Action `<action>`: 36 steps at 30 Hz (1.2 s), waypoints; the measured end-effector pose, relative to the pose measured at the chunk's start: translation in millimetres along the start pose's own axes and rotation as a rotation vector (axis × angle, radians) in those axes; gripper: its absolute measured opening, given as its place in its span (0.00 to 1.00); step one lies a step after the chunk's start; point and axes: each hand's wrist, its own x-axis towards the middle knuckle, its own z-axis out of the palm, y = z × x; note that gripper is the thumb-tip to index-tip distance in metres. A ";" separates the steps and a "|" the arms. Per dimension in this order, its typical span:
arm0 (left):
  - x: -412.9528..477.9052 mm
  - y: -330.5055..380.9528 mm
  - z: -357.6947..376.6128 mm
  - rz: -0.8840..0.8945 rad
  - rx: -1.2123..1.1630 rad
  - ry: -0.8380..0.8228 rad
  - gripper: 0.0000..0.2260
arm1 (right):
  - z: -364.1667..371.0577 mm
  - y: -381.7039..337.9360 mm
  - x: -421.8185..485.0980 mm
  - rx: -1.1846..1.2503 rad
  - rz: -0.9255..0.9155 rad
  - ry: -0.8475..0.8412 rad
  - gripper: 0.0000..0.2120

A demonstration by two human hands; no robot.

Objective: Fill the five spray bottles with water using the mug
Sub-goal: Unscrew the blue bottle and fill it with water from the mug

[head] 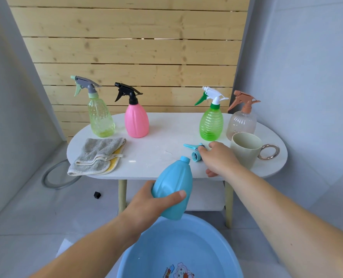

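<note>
My left hand grips the uncapped blue bottle, tilted with its open neck towards the table, in front of the table edge and above the blue basin. The bottle's blue spray head lies on the white table. My right hand touches it with the fingertips, thumb held apart. A pale green mug with a ring handle stands just right of that hand. At the back stand a light green bottle, a pink bottle, a bright green bottle and a clear bottle, all capped.
A folded grey and yellow cloth lies on the table's left front. The basin sits on the floor close to me, below the table edge. A wooden slat wall stands behind the table. A grey ring lies on the floor at left.
</note>
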 end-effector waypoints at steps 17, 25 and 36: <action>-4.6 10.4 43.1 0.094 0.000 -0.206 0.33 | -112.4 93.1 15.6 0.035 0.080 0.198 0.15; -5.7 3.5 47.9 0.122 -0.007 -0.234 0.38 | -109.6 108.8 4.1 -0.001 0.049 0.169 0.15; -28.9 -15.4 23.4 0.189 0.019 -0.322 0.35 | -103.7 100.3 -60.9 0.452 0.075 -0.104 0.10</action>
